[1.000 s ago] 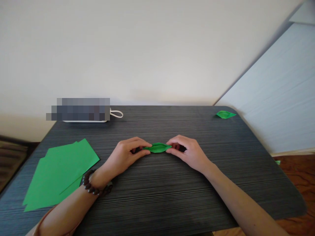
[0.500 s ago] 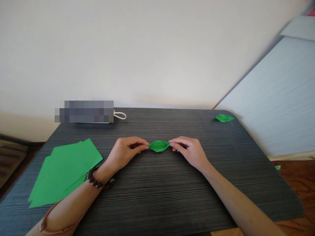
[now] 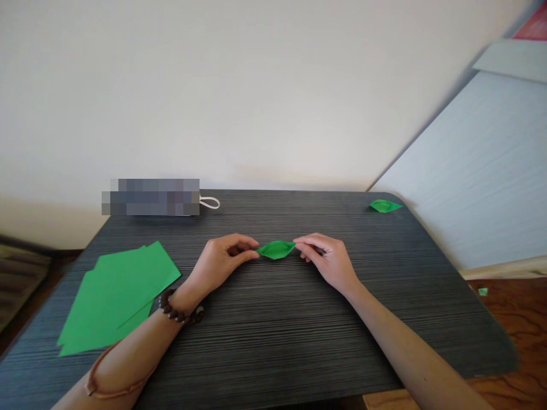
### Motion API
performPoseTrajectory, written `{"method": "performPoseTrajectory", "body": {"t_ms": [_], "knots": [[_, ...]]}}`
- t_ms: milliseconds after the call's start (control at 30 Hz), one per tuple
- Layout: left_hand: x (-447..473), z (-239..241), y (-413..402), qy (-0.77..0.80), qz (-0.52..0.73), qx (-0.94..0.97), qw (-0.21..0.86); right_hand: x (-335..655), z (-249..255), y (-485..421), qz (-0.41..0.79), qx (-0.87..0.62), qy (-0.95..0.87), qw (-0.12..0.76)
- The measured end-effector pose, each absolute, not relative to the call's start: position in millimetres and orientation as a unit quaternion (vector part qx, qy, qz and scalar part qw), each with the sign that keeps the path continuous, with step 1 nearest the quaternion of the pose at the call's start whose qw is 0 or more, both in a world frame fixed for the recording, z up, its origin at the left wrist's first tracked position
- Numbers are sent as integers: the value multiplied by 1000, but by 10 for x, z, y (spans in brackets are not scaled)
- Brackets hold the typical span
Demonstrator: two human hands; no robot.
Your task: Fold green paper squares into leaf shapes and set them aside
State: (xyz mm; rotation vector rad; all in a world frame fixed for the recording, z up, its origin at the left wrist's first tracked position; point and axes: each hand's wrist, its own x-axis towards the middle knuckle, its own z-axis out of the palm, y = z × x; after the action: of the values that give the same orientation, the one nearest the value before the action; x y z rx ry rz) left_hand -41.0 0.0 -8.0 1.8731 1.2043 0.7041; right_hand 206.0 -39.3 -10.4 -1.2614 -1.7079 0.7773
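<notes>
The left hand (image 3: 219, 262) and right hand (image 3: 334, 262) each pinch one tip of a green boat (image 3: 276, 250), fingers narrow. It sits around mid-table, well in from every edge; between the forearms, the table (image 3: 265, 330) stretches open to its near edge. To the left lie overlapping green sheets (image 3: 115, 290), at least two, exact count unclear. Near the far right corner rests one other boat (image 3: 384, 205); toward the far left, one pixelated object (image 3: 151, 198) with one loop (image 3: 211, 203).
</notes>
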Motion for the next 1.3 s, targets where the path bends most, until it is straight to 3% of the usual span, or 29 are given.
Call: {"method": "performPoseTrajectory", "body": {"t_ms": [200, 600, 933, 1300], "knots": [[-380, -93, -33, 490, 271, 768, 310, 2241, -74, -356, 319, -530, -630, 470], [462, -172, -90, 387, 171, 905, 52, 3391, -5, -301, 236, -662, -571, 424], [389, -241, -47, 356, 132, 925, 6, 4484, -172, -570, 154, -744, -491, 426], [398, -229, -47, 362, 132, 923, 19, 4631, -333, -337, 120, -767, -481, 408]]}}
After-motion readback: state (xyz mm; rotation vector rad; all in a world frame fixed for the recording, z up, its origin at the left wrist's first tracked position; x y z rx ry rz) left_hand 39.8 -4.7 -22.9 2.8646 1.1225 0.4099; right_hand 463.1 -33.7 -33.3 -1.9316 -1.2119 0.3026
